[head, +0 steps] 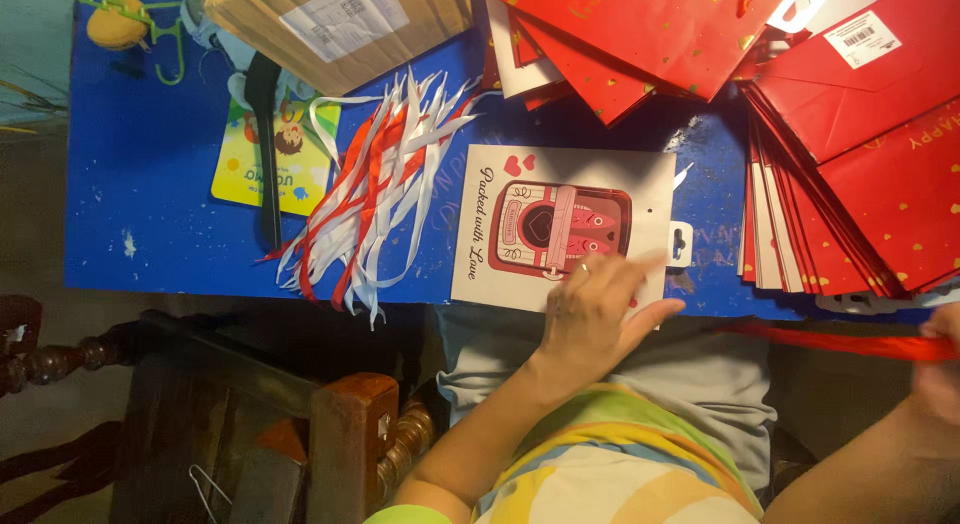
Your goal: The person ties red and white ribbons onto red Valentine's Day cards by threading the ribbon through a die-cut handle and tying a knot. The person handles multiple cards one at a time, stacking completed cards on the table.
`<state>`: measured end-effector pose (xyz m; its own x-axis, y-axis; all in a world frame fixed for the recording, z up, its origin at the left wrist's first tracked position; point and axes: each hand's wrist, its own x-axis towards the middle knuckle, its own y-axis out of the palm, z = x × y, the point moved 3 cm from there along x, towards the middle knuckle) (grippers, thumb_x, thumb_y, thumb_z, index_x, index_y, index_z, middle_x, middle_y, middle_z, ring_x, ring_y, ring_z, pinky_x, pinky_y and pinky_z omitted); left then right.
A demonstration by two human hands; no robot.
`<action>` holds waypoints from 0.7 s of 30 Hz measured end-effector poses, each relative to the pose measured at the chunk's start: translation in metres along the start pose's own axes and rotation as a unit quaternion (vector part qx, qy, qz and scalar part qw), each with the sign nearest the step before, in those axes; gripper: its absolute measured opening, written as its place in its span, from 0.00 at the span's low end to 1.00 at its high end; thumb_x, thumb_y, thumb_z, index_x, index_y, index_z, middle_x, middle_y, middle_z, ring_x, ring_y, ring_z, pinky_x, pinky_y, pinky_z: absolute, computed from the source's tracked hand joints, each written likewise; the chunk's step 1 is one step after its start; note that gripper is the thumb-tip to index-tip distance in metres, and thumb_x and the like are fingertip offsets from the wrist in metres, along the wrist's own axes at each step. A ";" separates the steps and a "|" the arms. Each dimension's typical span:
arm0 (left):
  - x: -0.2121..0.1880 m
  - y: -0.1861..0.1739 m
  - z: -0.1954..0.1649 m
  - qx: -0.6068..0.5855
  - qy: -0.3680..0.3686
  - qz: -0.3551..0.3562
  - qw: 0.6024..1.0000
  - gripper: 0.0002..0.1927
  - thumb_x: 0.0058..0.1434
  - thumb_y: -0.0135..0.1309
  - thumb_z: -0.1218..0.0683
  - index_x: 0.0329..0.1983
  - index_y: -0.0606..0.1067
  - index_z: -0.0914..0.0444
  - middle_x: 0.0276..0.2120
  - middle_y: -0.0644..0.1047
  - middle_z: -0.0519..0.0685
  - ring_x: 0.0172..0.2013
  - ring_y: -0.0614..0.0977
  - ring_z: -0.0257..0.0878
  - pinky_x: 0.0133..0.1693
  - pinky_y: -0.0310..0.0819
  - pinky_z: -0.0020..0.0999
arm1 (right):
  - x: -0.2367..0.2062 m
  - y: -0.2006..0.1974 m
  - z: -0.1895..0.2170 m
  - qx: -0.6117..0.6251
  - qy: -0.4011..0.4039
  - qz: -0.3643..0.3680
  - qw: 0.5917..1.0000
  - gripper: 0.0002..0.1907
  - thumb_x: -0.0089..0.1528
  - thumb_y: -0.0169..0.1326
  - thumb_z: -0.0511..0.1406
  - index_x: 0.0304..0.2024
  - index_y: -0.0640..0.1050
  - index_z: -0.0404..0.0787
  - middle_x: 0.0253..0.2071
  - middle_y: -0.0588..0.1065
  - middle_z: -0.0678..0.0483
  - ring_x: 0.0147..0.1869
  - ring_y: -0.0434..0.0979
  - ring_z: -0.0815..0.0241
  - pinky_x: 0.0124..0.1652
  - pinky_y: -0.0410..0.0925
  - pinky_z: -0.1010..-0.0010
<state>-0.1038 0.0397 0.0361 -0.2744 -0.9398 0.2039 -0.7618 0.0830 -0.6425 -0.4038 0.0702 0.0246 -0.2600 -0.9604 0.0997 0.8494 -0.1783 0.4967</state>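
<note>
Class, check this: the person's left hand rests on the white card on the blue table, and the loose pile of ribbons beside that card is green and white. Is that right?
Not quite. The head view shows the ribbons are red and white, not green. The rest holds: the left hand rests on the white card on the blue table.

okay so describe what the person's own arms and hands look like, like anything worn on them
Both forearms are bare, with no sleeves reaching the wrists. The left hand wears a thin ring on one finger. The right hand is blurred at the frame edge; nothing worn shows there. At the elbow, a bright green sleeve edge peeks in.
</note>
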 end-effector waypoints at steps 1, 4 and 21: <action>0.005 0.001 0.000 0.040 0.010 -0.021 0.999 0.38 0.56 0.66 0.41 0.67 0.68 0.59 0.42 0.76 0.51 0.44 0.77 0.47 0.44 0.75 0.43 | 0.001 0.007 0.000 -0.001 0.002 0.000 1.000 0.02 0.70 0.55 0.29 0.44 0.78 0.34 0.34 0.77 0.47 0.29 0.70 0.67 0.32 0.64 0.76; 0.019 0.013 -0.001 0.121 0.000 -0.013 0.993 0.54 0.48 0.69 0.40 0.73 0.58 0.62 0.44 0.70 0.55 0.46 0.74 0.51 0.42 0.75 0.46 | 0.009 0.028 -0.004 -0.001 -0.001 -0.004 1.000 0.01 0.69 0.55 0.28 0.43 0.77 0.35 0.33 0.77 0.48 0.26 0.69 0.69 0.29 0.62 0.79; 0.009 -0.011 0.045 -0.263 -0.175 0.073 0.946 0.15 0.62 0.58 0.56 0.49 0.71 0.67 0.41 0.80 0.51 0.39 0.86 0.38 0.42 0.82 0.32 | 0.018 0.140 -0.062 -0.518 -0.025 0.239 0.821 0.05 0.59 0.60 0.31 0.37 0.80 0.36 0.42 0.79 0.50 0.49 0.78 0.53 0.48 0.69 0.65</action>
<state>-0.0714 0.0159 0.0118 -0.2588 -0.9501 -0.1742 -0.9426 0.2878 -0.1693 -0.2606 0.0149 0.0422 0.2202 -0.9682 0.1183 0.7881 0.1052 -0.6064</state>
